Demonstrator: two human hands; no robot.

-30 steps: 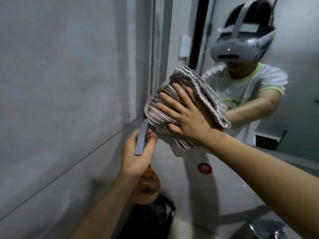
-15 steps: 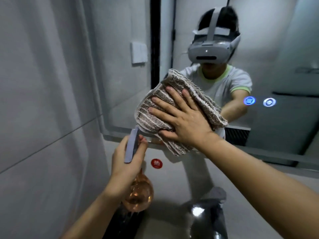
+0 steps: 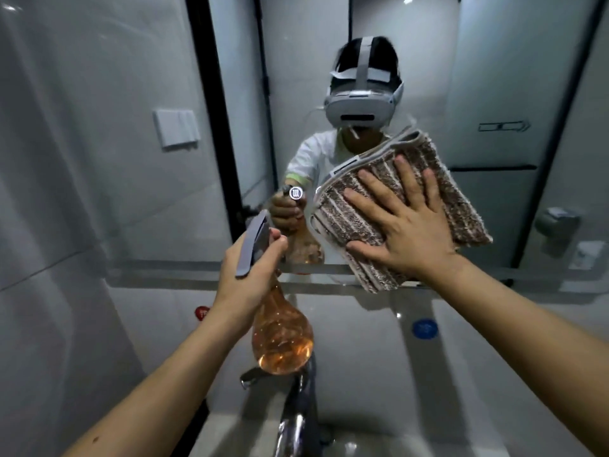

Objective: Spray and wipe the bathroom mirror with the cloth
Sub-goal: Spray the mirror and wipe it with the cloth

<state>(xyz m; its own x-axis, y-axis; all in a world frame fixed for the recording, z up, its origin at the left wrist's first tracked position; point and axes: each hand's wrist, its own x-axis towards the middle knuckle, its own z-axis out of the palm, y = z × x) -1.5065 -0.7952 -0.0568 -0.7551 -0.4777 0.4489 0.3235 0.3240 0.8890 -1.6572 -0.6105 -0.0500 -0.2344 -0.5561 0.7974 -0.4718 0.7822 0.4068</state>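
Observation:
The bathroom mirror fills the wall ahead and reflects a person wearing a headset. My right hand lies flat with fingers spread on a folded brown-and-white striped cloth, pressing it against the mirror's lower right part. The cloth's bottom corner hangs past the mirror's lower edge. My left hand grips the neck of a spray bottle with amber liquid and a grey trigger head, held just in front of the mirror's lower edge, left of the cloth.
A chrome faucet rises below the bottle over a white sink. A lit round touch button glows on the mirror. A red sticker and a blue sticker sit on the wall below. Tiled wall at left.
My right hand has slid the cloth across the mirror to the right, away from the left edge. The view has shifted right, and the bottle in my left hand stays below the mirror.

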